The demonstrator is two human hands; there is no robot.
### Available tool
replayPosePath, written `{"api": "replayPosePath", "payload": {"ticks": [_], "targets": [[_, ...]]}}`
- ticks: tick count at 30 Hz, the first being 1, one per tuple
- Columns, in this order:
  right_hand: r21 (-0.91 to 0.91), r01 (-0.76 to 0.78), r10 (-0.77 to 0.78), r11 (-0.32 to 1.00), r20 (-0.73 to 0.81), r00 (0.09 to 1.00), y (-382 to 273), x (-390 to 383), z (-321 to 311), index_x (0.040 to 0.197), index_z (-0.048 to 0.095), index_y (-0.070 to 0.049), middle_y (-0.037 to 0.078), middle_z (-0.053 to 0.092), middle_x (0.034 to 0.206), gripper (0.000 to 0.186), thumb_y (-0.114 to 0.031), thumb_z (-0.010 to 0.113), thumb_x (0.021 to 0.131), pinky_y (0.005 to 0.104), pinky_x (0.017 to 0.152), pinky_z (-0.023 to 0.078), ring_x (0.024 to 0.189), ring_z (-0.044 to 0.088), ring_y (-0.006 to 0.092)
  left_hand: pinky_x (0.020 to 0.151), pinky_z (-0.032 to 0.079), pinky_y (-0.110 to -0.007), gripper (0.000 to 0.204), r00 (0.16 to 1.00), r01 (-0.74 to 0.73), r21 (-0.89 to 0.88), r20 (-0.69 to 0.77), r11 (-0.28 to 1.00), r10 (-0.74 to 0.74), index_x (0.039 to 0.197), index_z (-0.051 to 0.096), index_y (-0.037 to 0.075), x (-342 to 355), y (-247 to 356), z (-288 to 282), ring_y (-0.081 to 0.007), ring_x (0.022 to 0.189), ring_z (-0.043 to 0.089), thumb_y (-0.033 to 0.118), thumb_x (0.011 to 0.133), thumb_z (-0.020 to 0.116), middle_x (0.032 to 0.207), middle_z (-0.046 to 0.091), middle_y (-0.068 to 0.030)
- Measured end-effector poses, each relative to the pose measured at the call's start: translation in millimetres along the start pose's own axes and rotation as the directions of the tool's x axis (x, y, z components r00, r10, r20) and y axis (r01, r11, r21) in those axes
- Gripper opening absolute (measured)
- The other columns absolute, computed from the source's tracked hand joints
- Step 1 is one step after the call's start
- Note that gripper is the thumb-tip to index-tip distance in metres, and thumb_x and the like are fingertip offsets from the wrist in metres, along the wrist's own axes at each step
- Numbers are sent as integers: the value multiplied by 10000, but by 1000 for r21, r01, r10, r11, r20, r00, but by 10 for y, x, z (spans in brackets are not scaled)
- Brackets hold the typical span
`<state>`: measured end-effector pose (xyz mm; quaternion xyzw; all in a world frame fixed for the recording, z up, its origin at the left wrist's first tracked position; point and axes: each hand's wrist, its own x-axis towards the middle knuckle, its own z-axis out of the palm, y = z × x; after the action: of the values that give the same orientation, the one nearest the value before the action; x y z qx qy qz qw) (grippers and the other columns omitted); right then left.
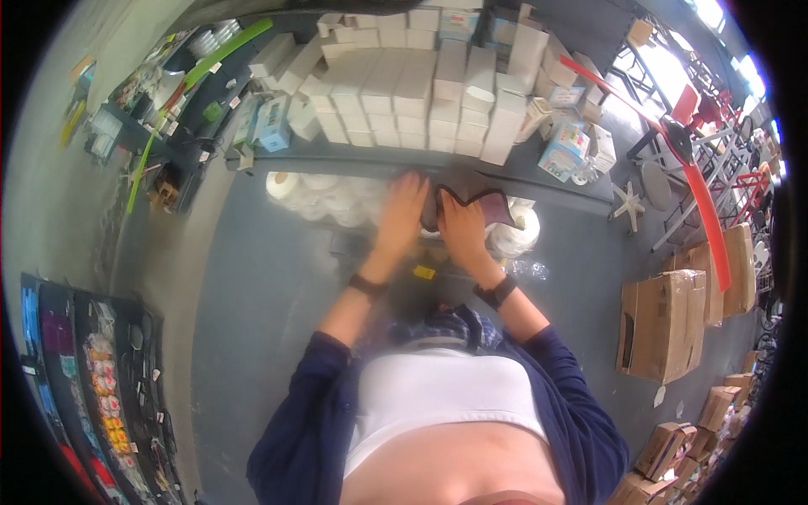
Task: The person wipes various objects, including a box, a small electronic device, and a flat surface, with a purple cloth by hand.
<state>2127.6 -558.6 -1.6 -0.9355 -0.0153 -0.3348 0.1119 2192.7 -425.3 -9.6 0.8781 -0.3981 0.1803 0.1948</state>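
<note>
Behind stacked white boxes (404,93), both hands grip a dark pouch (471,206).

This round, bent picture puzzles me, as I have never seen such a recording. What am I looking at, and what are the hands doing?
No machine here: a person wears a wide fisheye camera on the head, looking down, so straight edges bend. The forearms rise from the lower edge. The left hand and right hand both rest on a dark flat pouch with a thin cord at the edge of a grey workbench. Stacked white cardboard boxes cover the bench; white tape rolls sit just below its edge. Brown cartons stand on the floor to the right.
</note>
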Motion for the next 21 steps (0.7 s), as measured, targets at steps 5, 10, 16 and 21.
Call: {"api": "replayPosePath", "payload": {"ticks": [5, 10, 16, 21], "targets": [[-18, -55, 56, 998, 104, 993, -265, 112, 237, 1103, 531, -4, 148, 577, 1052, 406, -151, 555, 726, 397, 915, 383, 989, 529, 300, 1057, 234, -438, 574, 993, 79, -3, -84, 997, -79, 1314, 350, 12, -213, -334, -85, -331, 1262, 324, 5, 749, 457, 1339, 354, -201], [-62, -94, 97, 994, 38, 995, -513, 226, 504, 1178, 480, 7, 166, 538, 1137, 523, -197, 590, 709, 405, 917, 377, 1043, 504, 306, 1073, 161, -455, 651, 975, 223, -207, 45, 952, -219, 1327, 298, -16, -641, -543, -434, -322, 1329, 191, 91, 734, 545, 1368, 301, -227], [-3, -26, 26, 1000, 22, 999, -1039, 598, 695, 1253, 393, -7, 181, 530, 1118, 654, -289, 626, 712, 419, 796, 419, 907, 540, 349, 1031, 268, -413, 467, 968, 232, -228, -45, 946, -248, 1262, 370, -61, -1274, -1183, -477, -368, 1256, 310, 81, 830, 477, 1329, 351, -242], [72, -76, 64, 994, 162, 985, -1402, 916, 765, 1284, 365, -11, 181, 528, 1139, 702, -333, 621, 715, 408, 772, 420, 867, 547, 330, 849, 409, -419, 341, 930, 332, -476, 18, 814, -368, 1183, 431, -59, -1326, -1464, -855, -423, 1018, 490, 65, 865, 427, 1114, 509, -273]]}}
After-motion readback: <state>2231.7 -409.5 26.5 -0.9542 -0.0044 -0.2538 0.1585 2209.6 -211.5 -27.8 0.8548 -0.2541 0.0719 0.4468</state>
